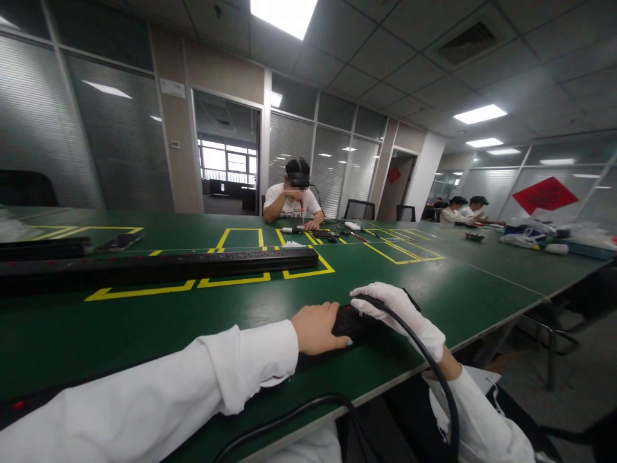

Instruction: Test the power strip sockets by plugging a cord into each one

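A long black power strip lies near the table's close edge, partly hidden beneath my left sleeve. My bare left hand is wrapped over it, thumb on the near side and fingers on the far side. At the strip's right end, my right hand, in a white dotted glove, is closed around the end of a thick black cable. That cable arches over the glove and drops past the table edge. Whether a plug sits under the gloved fingers is hidden.
Another long black power strip lies farther out on the green table, across yellow tape outlines. A person sits opposite with small tools and cables. More people and plastic bags are at the right.
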The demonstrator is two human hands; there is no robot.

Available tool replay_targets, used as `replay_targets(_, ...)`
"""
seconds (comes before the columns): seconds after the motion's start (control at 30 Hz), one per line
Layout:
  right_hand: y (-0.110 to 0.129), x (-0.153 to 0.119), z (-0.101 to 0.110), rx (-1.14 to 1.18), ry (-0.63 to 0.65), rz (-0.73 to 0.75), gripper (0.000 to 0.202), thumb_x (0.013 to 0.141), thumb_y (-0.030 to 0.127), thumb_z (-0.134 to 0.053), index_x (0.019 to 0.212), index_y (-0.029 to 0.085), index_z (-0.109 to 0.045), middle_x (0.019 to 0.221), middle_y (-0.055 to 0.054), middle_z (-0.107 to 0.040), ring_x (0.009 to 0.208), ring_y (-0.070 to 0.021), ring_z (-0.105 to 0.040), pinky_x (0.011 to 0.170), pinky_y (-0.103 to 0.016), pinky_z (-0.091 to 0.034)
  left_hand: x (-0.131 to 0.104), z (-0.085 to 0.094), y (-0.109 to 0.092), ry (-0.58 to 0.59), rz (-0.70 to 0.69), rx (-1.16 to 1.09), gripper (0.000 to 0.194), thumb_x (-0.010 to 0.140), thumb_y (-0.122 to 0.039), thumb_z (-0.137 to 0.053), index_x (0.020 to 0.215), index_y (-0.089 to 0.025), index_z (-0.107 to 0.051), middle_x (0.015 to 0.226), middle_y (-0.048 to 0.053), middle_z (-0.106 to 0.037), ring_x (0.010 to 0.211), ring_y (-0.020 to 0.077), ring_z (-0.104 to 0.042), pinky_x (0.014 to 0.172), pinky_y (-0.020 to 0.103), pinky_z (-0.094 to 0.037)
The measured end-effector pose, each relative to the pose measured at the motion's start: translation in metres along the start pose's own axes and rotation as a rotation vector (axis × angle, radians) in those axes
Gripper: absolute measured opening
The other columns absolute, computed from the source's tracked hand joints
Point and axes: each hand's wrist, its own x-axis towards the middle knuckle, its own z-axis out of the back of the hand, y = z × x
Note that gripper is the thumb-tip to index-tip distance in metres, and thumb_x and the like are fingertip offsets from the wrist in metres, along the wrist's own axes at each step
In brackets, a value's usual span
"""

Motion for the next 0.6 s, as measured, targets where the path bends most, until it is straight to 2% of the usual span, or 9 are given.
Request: replay_targets(0.6, 0.002, 0.012, 0.006, -0.111, 0.085, 0.058, 0.031, 0.083, 0.046, -0.041, 0.096, 0.026, -0.061, 0.093, -0.002, -0.063, 0.088, -0.0153, -0.058, 0.078, -0.025, -0.043, 0.000, 0.000, 0.000, -0.013, -0.006, 0.019, 0.064, 0.069, -0.065, -0.034, 0.113, -0.018, -0.039, 0.109, 0.010, -0.055, 0.092, 0.0285, -0.056, 0.075, 0.038, -0.044)
